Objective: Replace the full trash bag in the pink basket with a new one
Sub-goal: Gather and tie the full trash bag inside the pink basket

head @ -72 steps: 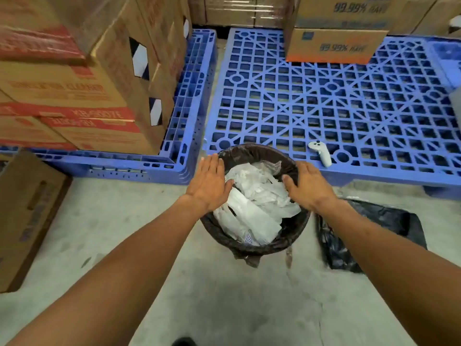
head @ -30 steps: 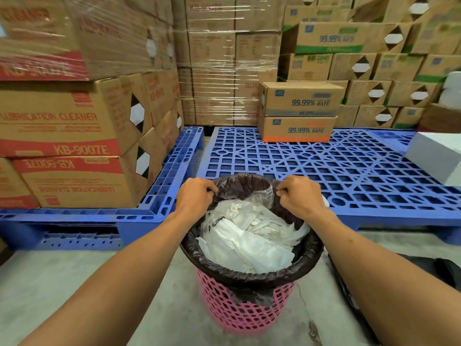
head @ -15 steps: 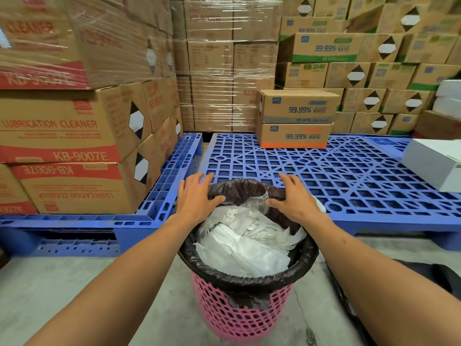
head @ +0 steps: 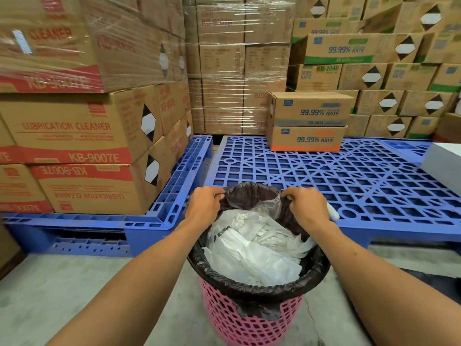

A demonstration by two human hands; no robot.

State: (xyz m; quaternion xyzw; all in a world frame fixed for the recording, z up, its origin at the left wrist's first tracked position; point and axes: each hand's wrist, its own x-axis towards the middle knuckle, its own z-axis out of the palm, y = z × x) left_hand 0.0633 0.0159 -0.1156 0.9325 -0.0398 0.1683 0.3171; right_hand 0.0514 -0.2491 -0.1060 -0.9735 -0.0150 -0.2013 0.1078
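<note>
The pink basket (head: 245, 318) stands on the concrete floor (head: 74, 295), right up against the front edge of the big blue pallet (head: 349, 176). Inside it sits the black trash bag (head: 262, 287), its mouth folded over the rim on the near side and heaped with white paper waste (head: 252, 253). At the far rim both hands are closed on it: the left hand (head: 203, 207) has its fingers (head: 219, 196) curled tight around a pinch of the bag's edge, and the right hand (head: 308, 208) has its fingers (head: 289, 197) clenched on the edge opposite. Between the two fists the far lip of the bag stands lifted off the rim.

Room to move: open floor lies to the left of the basket and in front of it. A second blue pallet (head: 154, 216) loaded with cartons (head: 82, 136) walls off the far left. Behind, the big pallet is mostly bare grid, with two stacked boxes (head: 309, 121) well back and a white box (head: 446, 166) at its right edge. Dark plastic (head: 434, 280) lies on the floor to the right.

Half a second ago both hands lay open and flat on that far rim; now they have clenched into fists on the bag. The basket has not shifted.
</note>
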